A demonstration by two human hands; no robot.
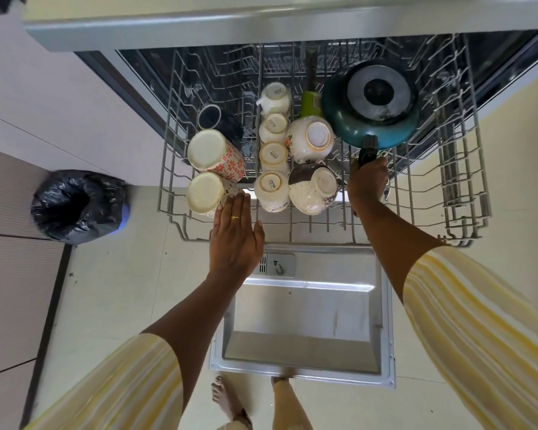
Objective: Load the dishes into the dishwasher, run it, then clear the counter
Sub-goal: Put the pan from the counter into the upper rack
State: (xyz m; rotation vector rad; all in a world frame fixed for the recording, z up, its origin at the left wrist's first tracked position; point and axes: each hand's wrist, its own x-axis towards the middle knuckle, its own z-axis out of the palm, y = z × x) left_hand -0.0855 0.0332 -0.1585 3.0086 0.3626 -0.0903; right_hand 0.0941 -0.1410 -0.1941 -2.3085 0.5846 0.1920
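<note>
four small cups (273,156), two bowls (312,164), one pan (371,103) in rack (466,193)

Rack (466,212) right side free — cups (272,156) crowd the left.

The rack (323,234) holds four small cups (273,128), three mugs (213,152), two bowls (312,138), one pan (371,103), one green bottle (310,104)

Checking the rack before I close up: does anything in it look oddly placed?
Mostly tidy. The teal pan lies upside down, tilted across the tines, its handle held in the right hand.
</note>
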